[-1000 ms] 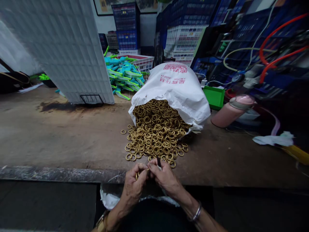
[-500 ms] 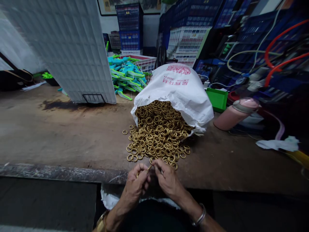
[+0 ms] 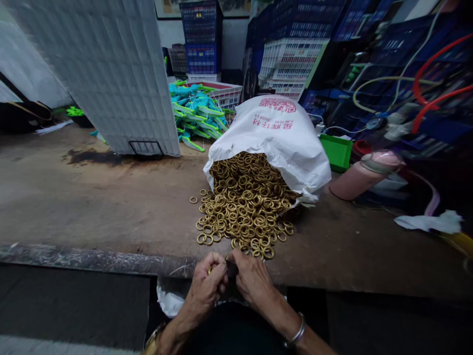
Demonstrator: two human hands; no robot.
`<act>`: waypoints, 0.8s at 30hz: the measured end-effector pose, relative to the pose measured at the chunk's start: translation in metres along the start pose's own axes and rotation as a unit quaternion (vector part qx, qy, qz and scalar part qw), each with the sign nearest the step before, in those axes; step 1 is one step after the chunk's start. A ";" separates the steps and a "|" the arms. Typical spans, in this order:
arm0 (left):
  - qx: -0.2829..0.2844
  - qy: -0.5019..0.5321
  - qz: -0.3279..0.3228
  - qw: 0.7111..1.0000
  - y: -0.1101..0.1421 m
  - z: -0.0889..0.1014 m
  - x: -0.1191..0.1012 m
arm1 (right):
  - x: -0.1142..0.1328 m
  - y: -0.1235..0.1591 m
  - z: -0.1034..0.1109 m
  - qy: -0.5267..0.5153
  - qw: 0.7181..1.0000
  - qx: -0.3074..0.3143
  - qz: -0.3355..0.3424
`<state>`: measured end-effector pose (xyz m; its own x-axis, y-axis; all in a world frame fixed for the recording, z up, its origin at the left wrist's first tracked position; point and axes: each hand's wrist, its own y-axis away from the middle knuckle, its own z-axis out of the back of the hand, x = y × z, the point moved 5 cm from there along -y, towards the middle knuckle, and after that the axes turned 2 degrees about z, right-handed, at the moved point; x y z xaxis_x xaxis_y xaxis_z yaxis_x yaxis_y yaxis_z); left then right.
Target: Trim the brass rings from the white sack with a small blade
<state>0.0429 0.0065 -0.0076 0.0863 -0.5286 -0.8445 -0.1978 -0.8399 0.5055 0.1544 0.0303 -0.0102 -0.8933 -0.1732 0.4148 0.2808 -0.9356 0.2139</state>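
Low at the table's front edge, my left hand (image 3: 207,280) is closed, with a bit of a gold-coloured ring (image 3: 210,270) showing between its fingers. My right hand (image 3: 254,277) is closed close beside it, fingertips almost meeting the left ones. Between the two hands shows a small dark flat piece (image 3: 231,268), at the right fingers; its kind cannot be made out. Just beyond the hands lies a heap of gold-coloured rings (image 3: 246,214), spilling from the open mouth of a white woven sack (image 3: 275,135) with red print, lying on its side.
A tall pale ribbed panel (image 3: 129,84) stands on the wooden table (image 3: 111,207) at left. Turquoise and green plastic parts (image 3: 197,116) are piled behind. On the right are a green tray (image 3: 335,152), a pink bottle (image 3: 364,175) and orange hoses (image 3: 424,106). Stacked crates (image 3: 201,37) rise behind.
My right hand has turned, its back now facing up more, and a dark piece shows between the hands. The left hand keeps its grip. The whole view has shifted slightly.
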 end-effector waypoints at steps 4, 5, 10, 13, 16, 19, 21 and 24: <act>0.093 -0.011 0.050 0.994 0.028 0.003 0.003 | -0.004 -0.004 0.002 0.033 0.999 -0.032 -0.023; 0.099 -0.004 0.062 0.993 0.033 0.008 0.006 | -0.002 -0.004 0.002 0.029 0.999 -0.041 -0.012; 0.047 0.106 0.166 0.979 0.033 0.050 0.042 | 0.021 -0.012 0.004 -0.015 0.993 -0.098 0.059; -0.035 0.181 0.238 0.954 0.025 0.069 0.075 | 0.039 -0.023 0.002 0.003 0.991 -0.100 0.085; -0.109 0.271 0.265 0.919 0.012 0.072 0.100 | 0.055 -0.037 -0.006 0.047 0.992 -0.082 0.088; -0.182 0.330 0.262 0.888 -0.004 0.067 0.113 | 0.064 -0.048 -0.014 0.082 0.990 -0.071 0.089; -0.195 0.343 0.247 0.885 -0.015 0.062 0.117 | 0.066 -0.053 -0.018 0.101 0.989 -0.072 0.078; -0.171 0.358 0.214 0.893 -0.029 0.054 0.121 | 0.065 -0.055 -0.019 0.108 0.988 -0.084 0.074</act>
<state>0.0064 -0.0265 -0.1340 0.7012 -0.6498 -0.2936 -0.0629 -0.4665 0.8823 0.0740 0.0644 -0.0112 -0.9062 -0.3566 0.2273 0.3679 -0.9298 0.0078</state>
